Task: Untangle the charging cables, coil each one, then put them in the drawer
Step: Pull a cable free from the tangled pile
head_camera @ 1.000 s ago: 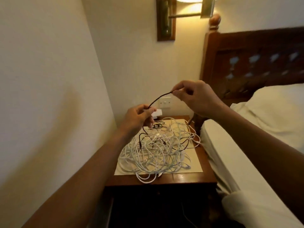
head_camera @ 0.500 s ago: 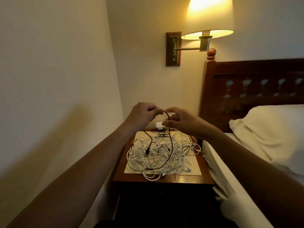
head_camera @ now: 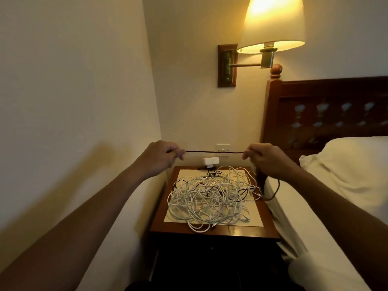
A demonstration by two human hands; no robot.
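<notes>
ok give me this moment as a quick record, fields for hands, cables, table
left hand: pinches the black cable
right hand: grips the same cable; its slack loops down toward the pile
black cable: pulled straight between the hands, above the nightstand
pile: white and black cables tangled on the nightstand
charger block: white, at the nightstand's back edge

Lampshade (head_camera: 273,22) top cropped, drawer (head_camera: 212,252) too dark
</notes>
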